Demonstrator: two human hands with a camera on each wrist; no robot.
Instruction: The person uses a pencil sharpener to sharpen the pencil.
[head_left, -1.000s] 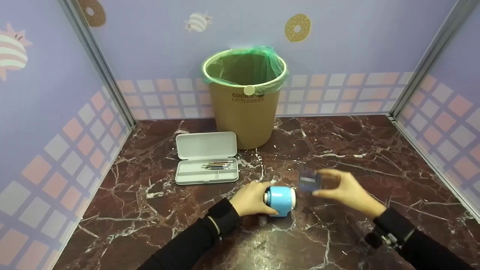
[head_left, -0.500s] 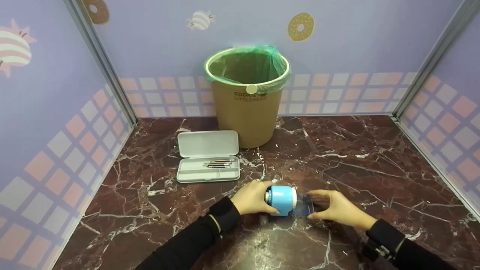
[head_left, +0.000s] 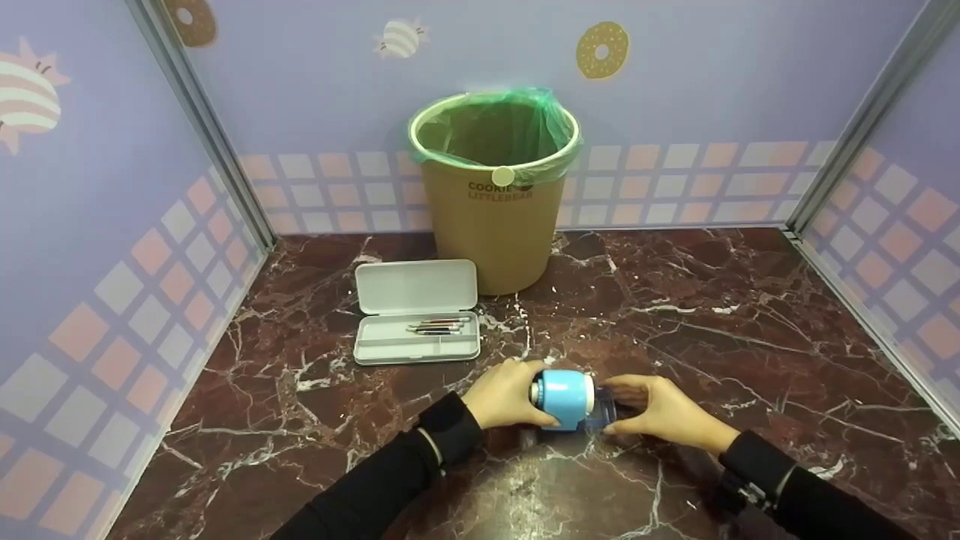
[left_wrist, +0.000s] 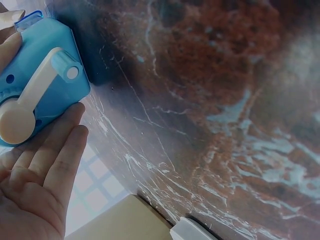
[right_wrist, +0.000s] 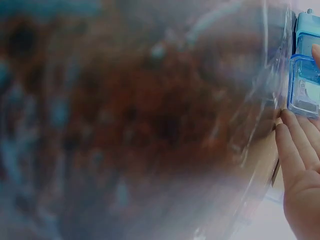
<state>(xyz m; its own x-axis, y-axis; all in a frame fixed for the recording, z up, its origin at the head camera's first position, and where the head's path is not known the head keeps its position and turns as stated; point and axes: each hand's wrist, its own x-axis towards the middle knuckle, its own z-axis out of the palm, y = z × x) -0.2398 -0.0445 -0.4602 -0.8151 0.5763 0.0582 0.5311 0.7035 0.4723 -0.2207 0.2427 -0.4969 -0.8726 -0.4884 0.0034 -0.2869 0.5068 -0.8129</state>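
A blue pencil sharpener [head_left: 566, 401] lies on the marbled tabletop, held between the thumb and fingers of my left hand [head_left: 506, 399]. In the left wrist view, its cream crank handle [left_wrist: 40, 82] faces that palm. From the other side, my right hand [head_left: 664, 414] pinches a clear bluish drawer [head_left: 604, 411] by its outer end. The right wrist view has this drawer [right_wrist: 305, 90] lined up with the sharpener body and partly inside it, its outer part still showing. My right fingers lie along one side of it, and the thumb is on the other.
An open white pencil case [head_left: 397, 350] with several pencils [head_left: 439, 326] inside lies beyond my left hand. Behind it stands a tan trash bin [head_left: 495, 232] lined with a green bag. Patterned panels [head_left: 690, 97] enclose the back and sides of the table.
My right hand has brought the clear drawer left and down to the sharpener, then pushed it partly in. My left hand keeps holding the sharpener in nearly the same place.
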